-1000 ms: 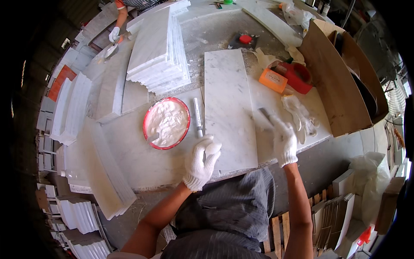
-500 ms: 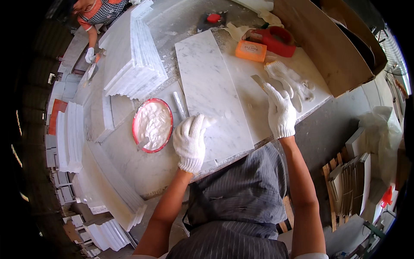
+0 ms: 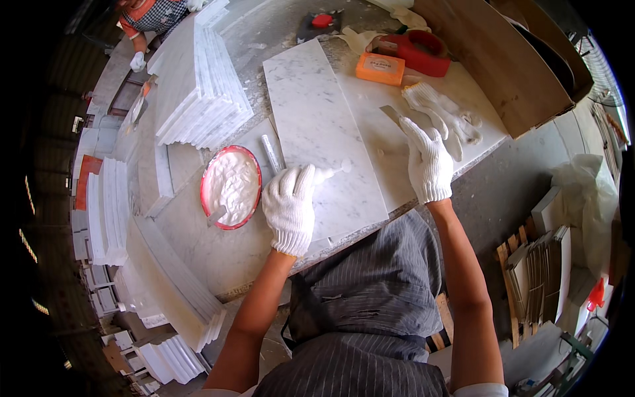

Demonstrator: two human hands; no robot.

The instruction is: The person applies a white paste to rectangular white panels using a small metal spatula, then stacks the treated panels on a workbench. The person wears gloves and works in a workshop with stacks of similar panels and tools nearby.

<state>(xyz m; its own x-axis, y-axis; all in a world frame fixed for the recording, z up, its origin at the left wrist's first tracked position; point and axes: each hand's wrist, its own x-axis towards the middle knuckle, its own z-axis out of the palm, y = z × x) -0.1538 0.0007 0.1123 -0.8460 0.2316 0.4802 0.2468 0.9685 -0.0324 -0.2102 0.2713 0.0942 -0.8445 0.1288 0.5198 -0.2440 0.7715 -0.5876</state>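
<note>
Both my hands wear white knitted gloves. My left hand (image 3: 289, 205) is palm down at the near left edge of a grey-veined white marble slab (image 3: 317, 112). One of its fingers stretches right across the slab toward a small whitish smear (image 3: 346, 165); the others are bent, with no held thing visible. My right hand (image 3: 431, 162) is closed around a putty knife, its flat metal blade (image 3: 390, 115) pointing up and left; the handle is hidden. Left of my left hand lie a white marker-like stick (image 3: 271, 153) and a red-rimmed bowl of white paste (image 3: 231, 185) with a blade in it.
Spare white gloves (image 3: 444, 116), an orange box (image 3: 380, 69) and a red tape dispenser (image 3: 423, 53) lie beyond my right hand. A cardboard box (image 3: 496, 59) borders the right. Stacked slabs (image 3: 198, 86) stand at left, near a co-worker's gloved hand (image 3: 137, 62).
My left hand has shifted slightly up, its stretched finger now reaching further toward the smear. My right hand keeps hold of the putty knife. The co-worker's hand has moved away from a scraper.
</note>
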